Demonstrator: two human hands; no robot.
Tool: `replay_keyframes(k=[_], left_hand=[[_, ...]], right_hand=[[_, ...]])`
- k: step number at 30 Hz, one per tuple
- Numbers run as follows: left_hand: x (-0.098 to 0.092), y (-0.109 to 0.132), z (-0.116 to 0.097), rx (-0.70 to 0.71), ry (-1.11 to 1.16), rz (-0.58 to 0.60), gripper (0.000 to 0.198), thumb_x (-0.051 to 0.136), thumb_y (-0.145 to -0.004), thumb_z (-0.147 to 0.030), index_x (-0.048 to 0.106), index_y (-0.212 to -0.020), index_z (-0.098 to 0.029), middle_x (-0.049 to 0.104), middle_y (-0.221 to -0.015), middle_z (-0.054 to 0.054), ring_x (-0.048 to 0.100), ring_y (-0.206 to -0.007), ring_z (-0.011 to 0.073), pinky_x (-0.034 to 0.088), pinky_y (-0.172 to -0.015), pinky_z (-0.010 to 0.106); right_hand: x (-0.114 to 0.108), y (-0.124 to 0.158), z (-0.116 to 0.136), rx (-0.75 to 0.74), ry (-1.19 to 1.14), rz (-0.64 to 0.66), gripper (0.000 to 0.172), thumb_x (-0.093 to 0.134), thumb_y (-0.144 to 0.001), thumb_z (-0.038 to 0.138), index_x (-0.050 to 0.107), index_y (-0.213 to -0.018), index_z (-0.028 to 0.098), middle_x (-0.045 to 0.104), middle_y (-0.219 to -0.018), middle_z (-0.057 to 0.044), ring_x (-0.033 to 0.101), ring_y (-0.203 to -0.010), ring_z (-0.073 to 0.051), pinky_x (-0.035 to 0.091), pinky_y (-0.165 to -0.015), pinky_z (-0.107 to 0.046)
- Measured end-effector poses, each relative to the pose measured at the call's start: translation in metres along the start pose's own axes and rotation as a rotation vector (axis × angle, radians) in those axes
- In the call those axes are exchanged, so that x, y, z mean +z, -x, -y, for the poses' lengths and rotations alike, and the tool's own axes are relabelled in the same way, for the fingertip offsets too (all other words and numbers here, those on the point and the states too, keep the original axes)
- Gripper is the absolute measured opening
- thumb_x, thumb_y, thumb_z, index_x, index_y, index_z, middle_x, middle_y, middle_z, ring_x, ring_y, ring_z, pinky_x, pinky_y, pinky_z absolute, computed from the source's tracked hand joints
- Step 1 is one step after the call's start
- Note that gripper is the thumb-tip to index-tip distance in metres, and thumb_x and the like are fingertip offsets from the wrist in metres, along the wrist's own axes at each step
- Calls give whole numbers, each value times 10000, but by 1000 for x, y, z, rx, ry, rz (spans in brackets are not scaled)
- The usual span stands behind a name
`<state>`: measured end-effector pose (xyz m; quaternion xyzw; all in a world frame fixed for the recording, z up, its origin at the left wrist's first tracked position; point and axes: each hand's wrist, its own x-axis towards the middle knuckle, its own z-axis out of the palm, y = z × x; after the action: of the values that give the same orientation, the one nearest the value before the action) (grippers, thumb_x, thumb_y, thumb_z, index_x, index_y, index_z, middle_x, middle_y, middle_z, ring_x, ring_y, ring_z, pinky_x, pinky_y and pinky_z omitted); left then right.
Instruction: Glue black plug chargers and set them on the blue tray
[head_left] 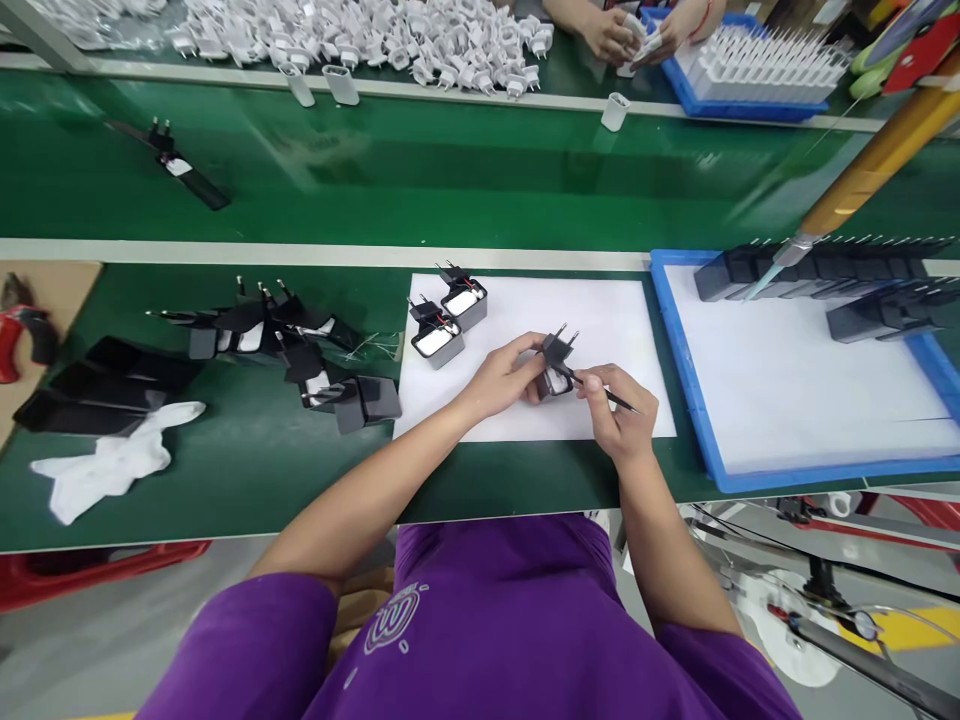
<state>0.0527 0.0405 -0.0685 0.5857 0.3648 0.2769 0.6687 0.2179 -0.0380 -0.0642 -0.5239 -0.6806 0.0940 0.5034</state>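
Note:
My left hand (510, 378) is closed around a black plug adapter (556, 350), whose two pins point up and away from me. In my right hand (624, 408) is a thin dark tool like tweezers (619, 401), its tip at the adapter's open side. Both hands are over a white sheet (517, 428) on the green bench. Two more black adapters with white insides, a nearer one (439, 345) and a farther one (466, 305), stand at the sheet's upper left. The adapter's lower part is partly hidden by my fingers.
Left lie several black adapter parts (247, 325), black cases (105, 395), a white cloth (112, 460) and red-handled pliers (22, 325). A blue-rimmed tray (686, 370) at right holds finished-looking black adapters (810, 272), below a hanging yellow tool (862, 170). Across the belt, a co-worker's hands (611, 38) handle white parts.

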Motion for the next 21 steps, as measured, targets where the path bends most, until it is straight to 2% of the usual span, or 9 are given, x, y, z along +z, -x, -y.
replay_keyframes(k=[6,13,16,18,19,21], left_hand=[[-1,1,5,54,-25,10,374,559,-877,-511,570,-1093,-206,653,-801,2,606,-494,96,538,-549,230],[-1,3,6,73,-26,17,405,551,-871,-538,587,-1094,-202,648,-772,-2,608,-501,101,543,-545,237],[-2,2,7,70,-30,24,411,549,-871,-540,584,-1101,-202,641,-740,-6,611,-506,107,546,-552,240],[-2,2,7,65,-30,34,407,547,-875,-532,583,-1102,-197,635,-714,-5,613,-511,112,543,-563,240],[-2,2,6,62,-28,38,407,550,-876,-524,583,-1108,-191,634,-710,-2,614,-516,114,541,-570,242],[-1,2,4,58,-15,52,415,577,-865,-496,580,-1130,-177,644,-754,17,618,-545,119,541,-587,250]], right_hand=[[-4,0,-7,56,-137,61,204,486,-931,271,663,-850,208,696,-730,-35,671,-688,-168,532,-626,-306],[-4,1,-5,65,-141,110,286,457,-936,319,623,-727,218,693,-704,-45,682,-716,-182,547,-635,-319],[-1,2,-2,70,-121,106,277,461,-934,331,635,-753,215,694,-708,-40,671,-672,-173,536,-612,-313],[1,2,1,91,-96,55,266,456,-939,336,648,-801,213,687,-720,-36,655,-644,-165,519,-600,-311],[1,1,2,100,-85,-12,283,442,-947,345,646,-803,212,676,-715,-37,647,-645,-166,512,-603,-316],[1,-1,4,126,-84,-226,373,380,-969,382,604,-723,212,640,-693,-45,633,-667,-179,502,-627,-339]])
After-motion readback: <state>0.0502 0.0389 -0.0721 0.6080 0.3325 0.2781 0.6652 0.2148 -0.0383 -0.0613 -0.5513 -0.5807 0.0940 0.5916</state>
